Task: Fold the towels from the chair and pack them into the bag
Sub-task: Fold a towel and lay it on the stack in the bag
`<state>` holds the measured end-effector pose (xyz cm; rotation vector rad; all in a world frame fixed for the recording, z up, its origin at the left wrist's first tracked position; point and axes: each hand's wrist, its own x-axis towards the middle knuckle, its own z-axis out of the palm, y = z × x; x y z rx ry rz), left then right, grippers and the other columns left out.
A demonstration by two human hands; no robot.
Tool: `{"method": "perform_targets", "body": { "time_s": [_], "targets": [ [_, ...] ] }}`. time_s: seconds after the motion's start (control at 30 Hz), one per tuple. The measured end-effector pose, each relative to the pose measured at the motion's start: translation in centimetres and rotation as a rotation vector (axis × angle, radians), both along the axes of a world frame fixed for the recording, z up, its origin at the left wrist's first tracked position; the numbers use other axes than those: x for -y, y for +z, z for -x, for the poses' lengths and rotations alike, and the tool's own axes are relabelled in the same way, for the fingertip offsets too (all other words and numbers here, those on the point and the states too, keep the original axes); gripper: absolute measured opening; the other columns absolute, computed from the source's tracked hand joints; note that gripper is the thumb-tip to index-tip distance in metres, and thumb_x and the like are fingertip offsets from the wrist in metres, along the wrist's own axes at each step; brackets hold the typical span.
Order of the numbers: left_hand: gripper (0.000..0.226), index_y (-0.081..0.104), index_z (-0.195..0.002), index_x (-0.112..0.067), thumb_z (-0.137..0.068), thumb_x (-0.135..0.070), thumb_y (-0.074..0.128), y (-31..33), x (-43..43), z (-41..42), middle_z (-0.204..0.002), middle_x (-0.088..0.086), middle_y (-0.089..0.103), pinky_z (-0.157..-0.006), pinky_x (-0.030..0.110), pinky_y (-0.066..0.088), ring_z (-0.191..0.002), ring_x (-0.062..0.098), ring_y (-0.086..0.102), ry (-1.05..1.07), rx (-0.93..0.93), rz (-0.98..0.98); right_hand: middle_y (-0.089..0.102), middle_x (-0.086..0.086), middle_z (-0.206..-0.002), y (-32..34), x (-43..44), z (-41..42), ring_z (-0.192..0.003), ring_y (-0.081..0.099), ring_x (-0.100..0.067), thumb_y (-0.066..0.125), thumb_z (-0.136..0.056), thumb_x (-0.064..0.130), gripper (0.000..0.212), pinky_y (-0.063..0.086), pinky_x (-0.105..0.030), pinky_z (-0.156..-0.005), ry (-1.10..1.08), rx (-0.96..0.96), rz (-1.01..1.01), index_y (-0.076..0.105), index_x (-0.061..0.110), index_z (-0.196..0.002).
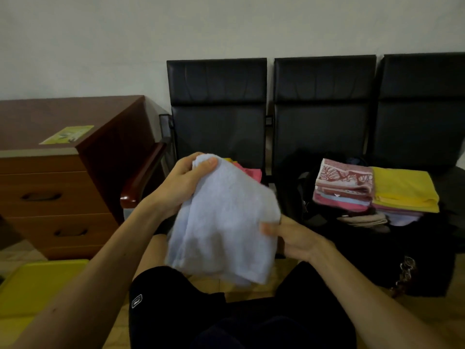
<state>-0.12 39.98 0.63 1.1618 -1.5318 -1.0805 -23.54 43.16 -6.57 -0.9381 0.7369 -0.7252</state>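
I hold a pale blue towel (224,222) in the air above my knees, partly folded. My left hand (183,182) grips its top left corner, thumb over the cloth. My right hand (289,238) pinches its right edge lower down. Behind the towel, on the left black chair (216,109), a bit of pink and yellow towels (251,172) shows. On the middle chair an open black bag (352,235) holds stacks of folded towels: a red patterned one (344,182) on top at left, a yellow one (405,190) at right.
A brown wooden drawer cabinet (55,187) stands at left, with a wooden armrest (143,177) beside the chair. A yellow surface (37,285) lies at lower left. A third black chair (425,102) is at far right. A keyring (405,273) hangs off the bag.
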Motion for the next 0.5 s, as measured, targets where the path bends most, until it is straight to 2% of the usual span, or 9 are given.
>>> {"method": "perform_targets", "body": {
  "time_s": [0.03, 0.1, 0.17, 0.27, 0.33, 0.37, 0.43, 0.47, 0.5],
  "targets": [
    [0.031, 0.063, -0.119, -0.020, -0.097, -0.040, 0.055, -0.3, 0.2, -0.3, -0.106, 0.001, 0.069, -0.070, 0.023, 0.057, -0.093, 0.014, 0.070, 0.028, 0.011, -0.015, 0.074, -0.008, -0.112, -0.1, -0.3, -0.3, -0.102, 0.071, -0.023, 0.090, -0.056, 0.024, 0.059, 0.059, -0.036, -0.079, -0.020, -0.027, 0.019, 0.070, 0.019, -0.112],
    [0.035, 0.063, -0.120, -0.021, -0.093, -0.043, 0.056, -1.4, 0.8, -1.1, -0.107, -0.002, 0.071, -0.074, 0.025, 0.056, -0.096, 0.012, 0.070, 0.033, -0.021, -0.080, 0.076, -0.003, -0.104, 0.7, -0.3, -0.4, -0.092, 0.073, -0.018, 0.075, -0.071, 0.014, 0.031, 0.060, -0.030, -0.071, -0.139, 0.006, 0.038, 0.072, 0.021, -0.101],
    [0.044, 0.062, -0.124, -0.020, -0.089, -0.046, 0.056, -2.4, 1.4, -1.4, -0.115, 0.000, 0.071, -0.081, 0.030, 0.055, -0.103, 0.016, 0.070, -0.001, -0.122, -0.188, 0.077, 0.001, -0.094, 2.0, -0.1, -0.2, -0.085, 0.074, -0.014, 0.067, -0.079, 0.014, 0.020, 0.059, -0.026, -0.066, -0.205, 0.028, 0.066, 0.070, 0.020, -0.098],
    [0.049, 0.058, -0.132, -0.018, -0.095, -0.048, 0.048, -4.1, 2.4, 0.1, -0.129, 0.006, 0.067, -0.092, 0.037, 0.052, -0.115, 0.021, 0.066, -0.064, -0.383, -0.347, 0.076, 0.002, -0.102, 3.3, 0.3, 0.4, -0.095, 0.073, -0.015, 0.069, -0.076, 0.023, 0.035, 0.059, -0.029, -0.075, -0.232, -0.022, 0.118, 0.067, 0.019, -0.110],
    [0.066, 0.055, -0.139, -0.018, -0.088, -0.060, 0.050, -5.8, 3.0, 1.9, -0.139, 0.010, 0.060, -0.105, 0.045, 0.046, -0.128, 0.029, 0.057, -0.140, -0.655, -0.440, 0.076, 0.002, -0.103, 4.2, 0.7, 1.2, -0.095, 0.073, -0.016, 0.071, -0.075, 0.026, 0.038, 0.059, -0.031, -0.074, -0.304, -0.028, 0.113, 0.066, 0.020, -0.113],
    [0.079, 0.052, -0.144, -0.017, -0.082, -0.066, 0.058, -6.7, 3.1, 2.8, -0.146, 0.013, 0.052, -0.113, 0.049, 0.038, -0.135, 0.033, 0.049, -0.198, -0.773, -0.478, 0.076, 0.002, -0.103, 4.4, 1.0, 1.6, -0.093, 0.073, -0.016, 0.072, -0.076, 0.027, 0.037, 0.059, -0.032, -0.075, -0.345, -0.031, 0.102, 0.066, 0.021, -0.112],
    [0.101, 0.051, -0.144, -0.015, -0.065, -0.075, 0.072, -8.1, 3.2, 5.1, -0.154, 0.018, 0.041, -0.119, 0.056, 0.023, -0.141, 0.040, 0.038, -0.331, -0.853, -0.560, 0.076, 0.003, -0.103, 4.8, 1.5, 2.9, -0.095, 0.073, -0.020, 0.074, -0.074, 0.031, 0.042, 0.058, -0.038, -0.082, -0.418, -0.034, 0.077, 0.066, 0.024, -0.114],
    [0.105, 0.058, -0.138, -0.013, -0.057, -0.076, 0.078, -8.7, 3.4, 6.4, -0.150, 0.020, 0.045, -0.116, 0.058, 0.028, -0.137, 0.042, 0.043, -0.390, -0.832, -0.608, 0.076, 0.004, -0.102, 5.0, 1.7, 3.9, -0.097, 0.072, -0.021, 0.075, -0.073, 0.032, 0.045, 0.057, -0.040, -0.086, -0.463, -0.029, 0.047, 0.066, 0.024, -0.116],
    [0.102, 0.066, -0.129, -0.011, -0.049, -0.073, 0.083, -9.4, 3.6, 7.6, -0.142, 0.022, 0.054, -0.109, 0.057, 0.039, -0.128, 0.043, 0.053, -0.437, -0.806, -0.655, 0.077, 0.004, -0.100, 4.8, 2.0, 5.0, -0.096, 0.071, -0.021, 0.075, -0.075, 0.032, 0.042, 0.056, -0.040, -0.085, -0.515, -0.019, 0.015, 0.066, 0.023, -0.115]
  ]
}}
